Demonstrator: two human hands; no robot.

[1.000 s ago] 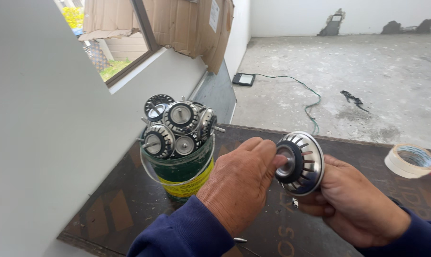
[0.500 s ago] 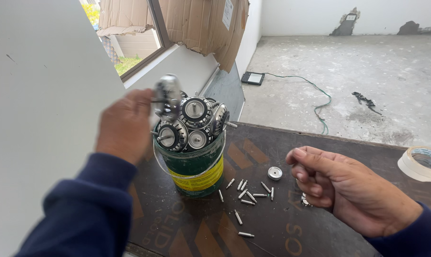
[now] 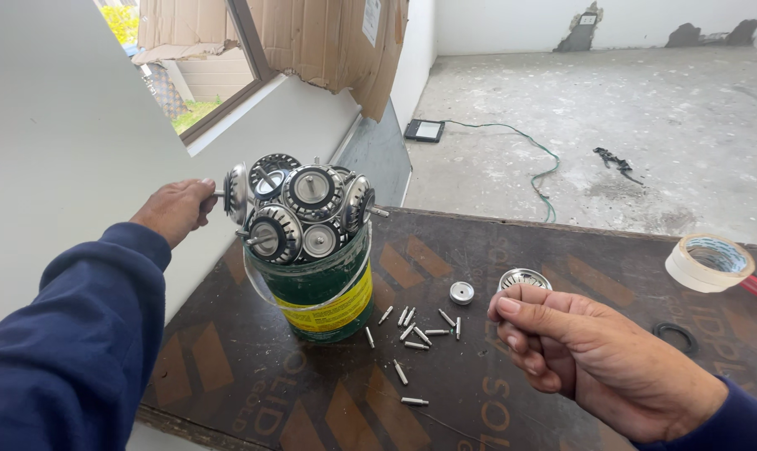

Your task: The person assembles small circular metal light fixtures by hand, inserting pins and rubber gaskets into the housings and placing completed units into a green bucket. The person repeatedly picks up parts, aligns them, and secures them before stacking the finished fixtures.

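Sleeves of dark blue cloth cover both forearms. At the left, the left hand (image 3: 176,210) reaches to the far left edge of the heap, its grip pinched shut on the thin stem of a round, shiny metal sink strainer (image 3: 236,194) that stands on edge against the pile. Just right of it, a green plastic bucket with a yellow band (image 3: 322,288) stands upright on the dark brown board table (image 3: 228,367), heaped above its rim with more round metal strainers (image 3: 307,213). On the table to the near right of the bucket lie scattered short silver metal pins (image 3: 414,334), and beside them, slightly farther, a small round metal cap (image 3: 461,292). Right again, the right hand (image 3: 596,355) hovers near the table's near edge, fingers curled closed; whether they hold anything cannot be told. Just behind its fingertips sits a small round metal strainer basket (image 3: 525,280). Farther right a black rubber ring (image 3: 675,336) lies flat, and at the far right edge a roll of cream masking tape (image 3: 709,260) rests on the table.
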